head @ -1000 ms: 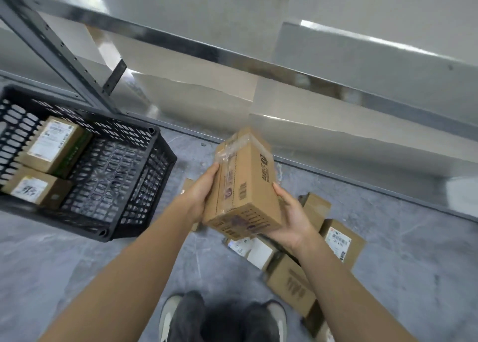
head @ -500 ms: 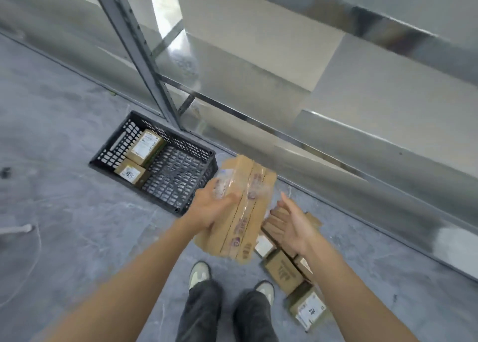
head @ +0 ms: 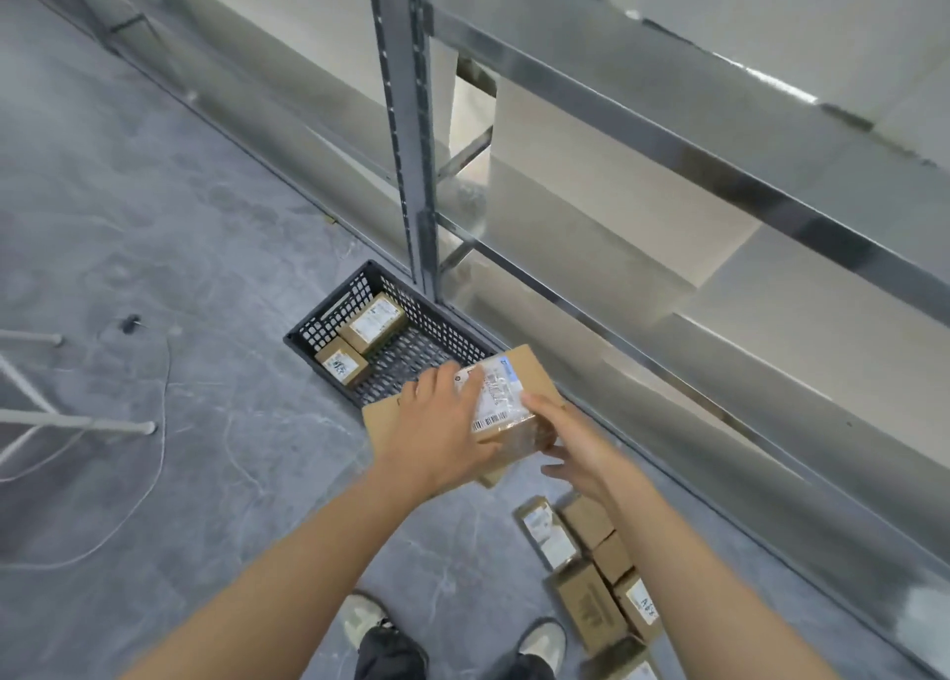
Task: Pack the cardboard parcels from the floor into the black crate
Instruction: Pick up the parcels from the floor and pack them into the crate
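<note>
Loose brown cardboard parcels [head: 586,602] on floor [head: 205,422], near right; left hand [head: 442,427] grips labelled brown cardboard parcel [head: 506,397] from above, label up, long axis left-right; right hand [head: 576,443] fingers relaxed, touching its right end; beyond it, black plastic crate [head: 329,317].

Even, soft daylight; glare streaks on the metal shelving [head: 668,129]; wide-angle bending at edges; slight blur
</note>
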